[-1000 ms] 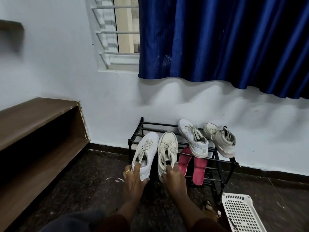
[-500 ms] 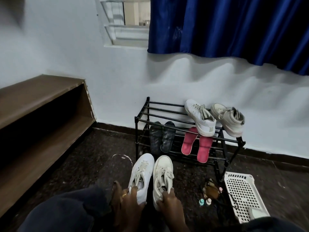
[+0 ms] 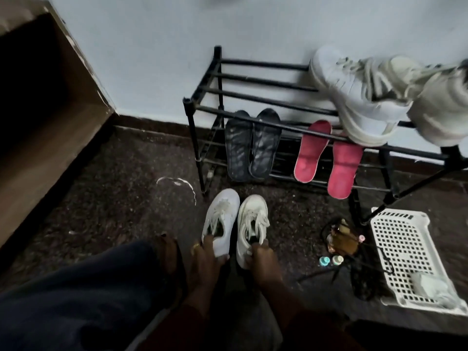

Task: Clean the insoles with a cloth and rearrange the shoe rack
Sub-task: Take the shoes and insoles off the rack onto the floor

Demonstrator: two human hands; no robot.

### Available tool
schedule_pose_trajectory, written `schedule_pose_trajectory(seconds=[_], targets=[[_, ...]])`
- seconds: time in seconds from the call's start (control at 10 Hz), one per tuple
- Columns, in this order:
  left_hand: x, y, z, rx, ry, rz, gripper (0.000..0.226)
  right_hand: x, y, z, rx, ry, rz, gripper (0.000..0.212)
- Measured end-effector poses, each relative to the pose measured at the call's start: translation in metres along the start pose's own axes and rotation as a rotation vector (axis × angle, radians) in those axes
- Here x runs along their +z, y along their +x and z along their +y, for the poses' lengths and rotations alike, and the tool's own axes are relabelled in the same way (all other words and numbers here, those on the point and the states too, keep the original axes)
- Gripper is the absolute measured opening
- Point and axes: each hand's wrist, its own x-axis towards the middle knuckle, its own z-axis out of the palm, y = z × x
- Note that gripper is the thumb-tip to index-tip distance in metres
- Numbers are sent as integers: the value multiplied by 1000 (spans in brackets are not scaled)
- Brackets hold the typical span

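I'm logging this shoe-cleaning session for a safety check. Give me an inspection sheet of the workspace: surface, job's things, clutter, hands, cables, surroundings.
Surface: dark speckled floor, white curved mark by the rack's leg.
Job's things: black shoe rack; two pale sneakers on its top rails; dark insoles and pink insoles leaning on lower rails.
Clutter: white perforated basket, small bottles, a brownish item.
Hands: left hand grips the left white sneaker at its heel; right hand grips the right white sneaker at its heel.
Cables: dark cord beside the basket; kind unclear.
Surroundings: pale wall, brown wooden shelf at left.
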Motion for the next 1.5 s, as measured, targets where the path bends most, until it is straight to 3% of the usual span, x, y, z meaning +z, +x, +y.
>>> schedule_pose_trajectory(seconds=[0.2,0.3,0.4,0.6,0.7,0.9,1.0,1.2,1.5], targets=[[30,48,7,-53,-97,60,70,16,62,0,170,107,19,28],[39,62,7,-60,-9,66,78,34,84,1,290,144,-5,40],[42,73,12,-62,110,124,72,50,95,8,192,63,18,36],[57,87,1,-134,-33,-34,35,52,107,-3,247,92,-60,36],[64,89,-2,-208,-53,-45,12,37,97,-11,178,-74,-86,37],[35,75,15,-259,-19,-175,31,25,62,-9,97,-2,-90,35],[18,53,32,-155,119,-234,41,7,31,-8,49,-7,-72,38],[-57,11,122,-55,-291,-51,36,-49,8,-4,-47,-31,221,48],[-141,8,307,363,-418,117,42,-255,-48,26,102,-23,767,17]])
